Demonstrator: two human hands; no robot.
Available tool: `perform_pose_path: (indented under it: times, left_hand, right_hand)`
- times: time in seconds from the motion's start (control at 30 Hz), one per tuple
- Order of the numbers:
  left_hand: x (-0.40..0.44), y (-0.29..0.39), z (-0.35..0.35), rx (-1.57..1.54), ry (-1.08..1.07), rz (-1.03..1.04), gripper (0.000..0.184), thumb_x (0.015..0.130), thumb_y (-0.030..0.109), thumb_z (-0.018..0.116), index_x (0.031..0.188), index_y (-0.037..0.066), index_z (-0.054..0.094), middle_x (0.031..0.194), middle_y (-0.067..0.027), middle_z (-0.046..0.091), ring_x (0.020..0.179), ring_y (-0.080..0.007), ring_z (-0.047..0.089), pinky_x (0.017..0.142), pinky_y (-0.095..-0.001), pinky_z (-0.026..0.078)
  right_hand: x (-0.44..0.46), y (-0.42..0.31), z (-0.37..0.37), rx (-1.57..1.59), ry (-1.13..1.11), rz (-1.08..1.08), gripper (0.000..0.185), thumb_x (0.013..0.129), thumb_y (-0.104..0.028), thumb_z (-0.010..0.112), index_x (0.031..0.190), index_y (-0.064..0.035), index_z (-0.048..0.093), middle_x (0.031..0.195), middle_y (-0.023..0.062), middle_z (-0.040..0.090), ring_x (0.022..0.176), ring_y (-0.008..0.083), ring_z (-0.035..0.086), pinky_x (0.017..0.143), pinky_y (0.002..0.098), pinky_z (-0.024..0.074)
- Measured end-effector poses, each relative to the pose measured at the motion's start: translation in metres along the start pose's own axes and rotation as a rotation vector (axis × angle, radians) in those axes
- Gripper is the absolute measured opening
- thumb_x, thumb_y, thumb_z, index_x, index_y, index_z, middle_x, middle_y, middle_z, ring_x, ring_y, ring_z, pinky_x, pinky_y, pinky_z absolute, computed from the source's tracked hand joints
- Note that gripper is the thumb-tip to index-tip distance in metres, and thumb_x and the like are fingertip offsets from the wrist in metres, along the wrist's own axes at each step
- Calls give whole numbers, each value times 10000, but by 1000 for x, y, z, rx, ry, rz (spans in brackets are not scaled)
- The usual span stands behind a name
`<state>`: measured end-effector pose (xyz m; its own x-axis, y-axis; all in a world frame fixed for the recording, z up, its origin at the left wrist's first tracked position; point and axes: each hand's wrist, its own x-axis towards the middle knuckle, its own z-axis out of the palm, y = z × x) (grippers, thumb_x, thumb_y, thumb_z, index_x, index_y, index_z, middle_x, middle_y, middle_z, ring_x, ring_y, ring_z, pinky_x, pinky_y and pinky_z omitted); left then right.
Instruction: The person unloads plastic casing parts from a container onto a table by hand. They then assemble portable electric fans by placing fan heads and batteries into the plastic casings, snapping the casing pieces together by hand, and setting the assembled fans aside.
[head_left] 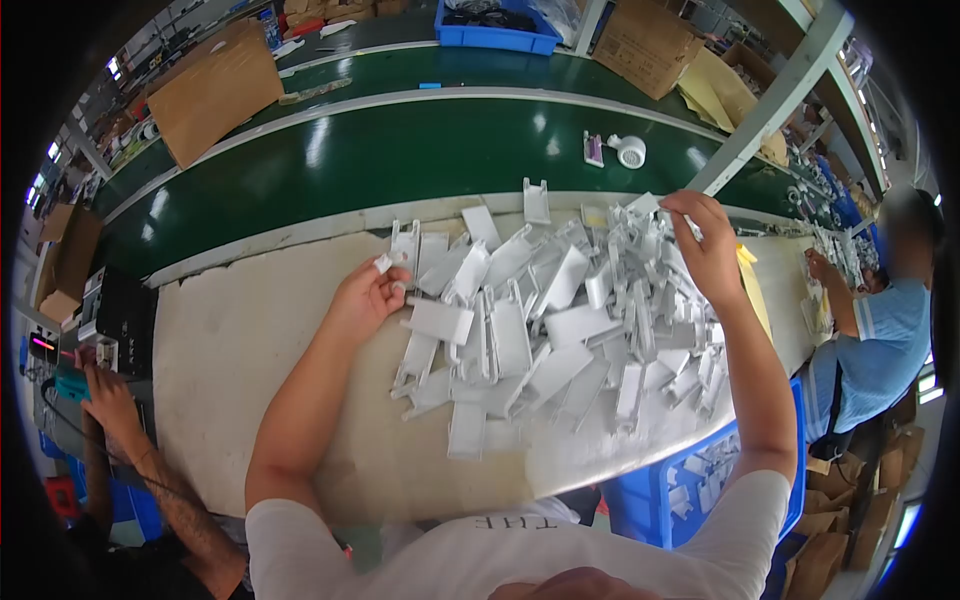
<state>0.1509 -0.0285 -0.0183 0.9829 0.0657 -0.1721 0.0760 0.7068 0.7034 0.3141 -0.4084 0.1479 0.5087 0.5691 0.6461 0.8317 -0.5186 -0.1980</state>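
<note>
A heap of white plastic channel-shaped parts is spread over the worktable in front of me. At its left edge, my left hand is curled with a small white plastic piece between thumb and fingers. My right hand reaches over the far right of the heap, fingertips pinched together at a white part. Whether that part is lifted or still lies on the others is hard to see. One white channel part stands apart at the back of the heap.
Beyond the table runs a green conveyor carrying a round white device and a small purple-and-white item. A blue crate with white parts is below right. Co-workers are at left and right.
</note>
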Motion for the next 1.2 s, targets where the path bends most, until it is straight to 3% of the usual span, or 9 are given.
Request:
perform_pose_path:
  times: [0.1,0.17,0.37,0.5,0.6,0.83,0.97,1.03,1.2]
  left_hand:
    - [-2,3,6,-41,-22,-25,240,926,181,407,1055,18,527,851,-84,598,675,-133,537,631,-256,459]
    - [-2,6,9,-39,-20,-51,240,925,184,416,1062,17,521,845,-87,600,676,-133,544,631,-256,462]
    - [-1,7,3,-62,-60,-134,224,915,154,441,1083,15,493,891,-117,609,721,-154,583,653,-288,488]
    - [-3,5,8,-100,-14,-123,218,915,159,438,1080,25,487,926,-123,605,713,-161,591,647,-280,494]
    - [-3,5,8,-79,-20,-103,219,911,161,446,1082,29,484,933,-122,604,718,-164,595,645,-279,493]
    - [-10,16,20,54,12,54,222,906,190,457,1059,36,504,938,-108,603,736,-164,594,629,-268,478]
    - [-19,31,37,-122,-53,259,271,904,226,461,1084,28,504,967,-113,598,783,-176,595,638,-276,471]
    - [-25,33,64,-19,-154,135,347,916,288,426,1119,15,496,997,-127,591,848,-206,597,695,-316,475]
    - [-41,33,128,-100,-188,174,584,929,483,273,1189,-16,432,1108,-164,549,1009,-269,562,879,-411,446]
  right_hand:
    - [57,57,47,-146,-358,-30,161,762,-73,552,890,-67,650,926,106,631,904,297,569,813,359,450]
    - [93,70,78,-253,-733,248,249,754,-101,533,970,-128,655,1008,88,629,937,264,588,816,353,460]
    - [121,151,193,-389,-1112,356,408,761,-75,517,1160,-152,548,1075,155,596,964,310,578,830,368,455]
    - [109,143,204,-581,-824,339,490,725,-72,580,1192,-187,487,992,151,604,979,312,577,780,405,473]
    - [111,139,196,-436,-796,264,212,735,-28,537,913,-132,484,923,118,605,906,305,596,727,415,481]
    - [122,71,135,-490,-430,37,254,700,-55,570,941,-98,501,929,118,587,922,289,569,760,393,475]
    - [125,23,91,-161,-161,7,257,702,-57,603,927,-43,481,888,122,574,813,280,583,725,350,476]
    - [122,-30,69,3,-145,-21,250,695,-43,603,914,-35,483,890,122,580,835,286,576,734,360,472]
    - [83,-142,37,51,-2,-521,274,634,3,622,873,-54,498,852,94,556,778,241,572,706,355,471]
